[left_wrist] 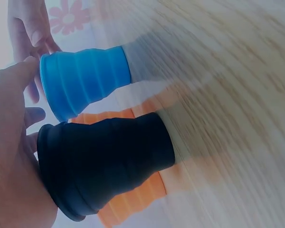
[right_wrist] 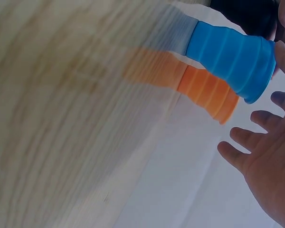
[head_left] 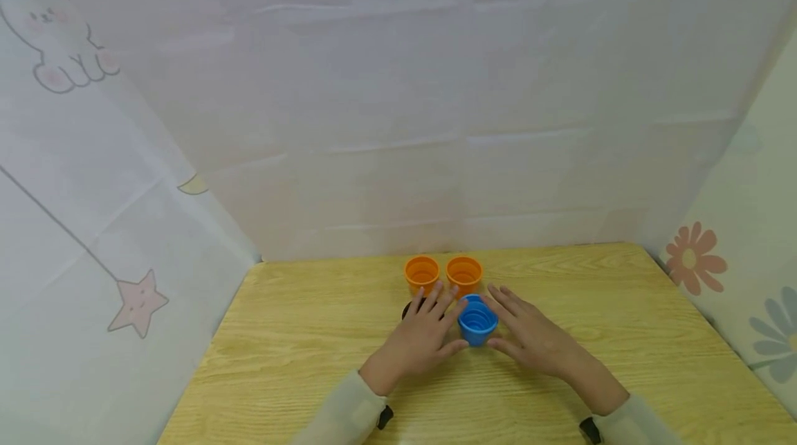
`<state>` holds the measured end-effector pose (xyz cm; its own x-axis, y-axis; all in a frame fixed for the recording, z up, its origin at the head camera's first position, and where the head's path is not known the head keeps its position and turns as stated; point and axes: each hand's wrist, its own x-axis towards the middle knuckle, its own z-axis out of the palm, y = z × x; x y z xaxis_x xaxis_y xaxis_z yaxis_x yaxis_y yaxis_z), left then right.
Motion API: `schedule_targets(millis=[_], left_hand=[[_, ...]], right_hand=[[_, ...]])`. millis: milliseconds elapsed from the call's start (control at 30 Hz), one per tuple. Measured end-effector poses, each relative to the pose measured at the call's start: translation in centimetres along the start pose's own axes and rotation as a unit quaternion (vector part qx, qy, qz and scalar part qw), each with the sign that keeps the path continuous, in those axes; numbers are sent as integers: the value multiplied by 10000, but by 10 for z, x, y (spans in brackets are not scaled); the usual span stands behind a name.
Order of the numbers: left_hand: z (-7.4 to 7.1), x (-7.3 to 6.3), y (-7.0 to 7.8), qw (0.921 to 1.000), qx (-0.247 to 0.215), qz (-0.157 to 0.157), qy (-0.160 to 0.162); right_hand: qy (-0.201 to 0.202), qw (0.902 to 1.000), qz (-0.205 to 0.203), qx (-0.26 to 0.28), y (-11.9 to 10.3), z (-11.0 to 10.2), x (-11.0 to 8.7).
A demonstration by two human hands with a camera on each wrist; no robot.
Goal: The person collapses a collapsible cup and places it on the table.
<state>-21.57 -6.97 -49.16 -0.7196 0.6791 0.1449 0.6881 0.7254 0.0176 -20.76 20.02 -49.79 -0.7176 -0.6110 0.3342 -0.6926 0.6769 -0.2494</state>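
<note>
A blue ribbed cup [head_left: 477,326] stands upright on the table between the two hands. My left hand [head_left: 425,335] is spread over a black ribbed cup [left_wrist: 104,164], which it mostly hides in the head view; its fingers are extended. On the other side, my right hand [head_left: 537,339] has its fingers stretched out, with fingertips close to the blue cup's rim. Behind these stand two orange cups, a left one [head_left: 422,272] and a right one [head_left: 464,272], side by side. Both hands have nothing in their grasp.
The wood-grain table [head_left: 286,334] extends to both sides of the cups. A pale cloth wall [head_left: 398,120] rises at its back edge, and printed side walls flank it, with a star [head_left: 140,304] at left and a flower [head_left: 696,258] at right.
</note>
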Motion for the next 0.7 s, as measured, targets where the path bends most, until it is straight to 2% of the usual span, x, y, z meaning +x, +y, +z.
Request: schedule_targets(millis=[300, 533, 700], left_hand=[[-1, 3, 7, 9987, 472, -60, -177], [-1, 5, 8, 9972, 712, -75, -199], [-3, 7, 8, 9973, 715, -54, -183]], right_hand=[[-56, 9999, -110, -44, 1, 4, 1], [-297, 9994, -103, -123, 4, 6, 2], [-62, 9988, -353, -348, 7, 6, 4]])
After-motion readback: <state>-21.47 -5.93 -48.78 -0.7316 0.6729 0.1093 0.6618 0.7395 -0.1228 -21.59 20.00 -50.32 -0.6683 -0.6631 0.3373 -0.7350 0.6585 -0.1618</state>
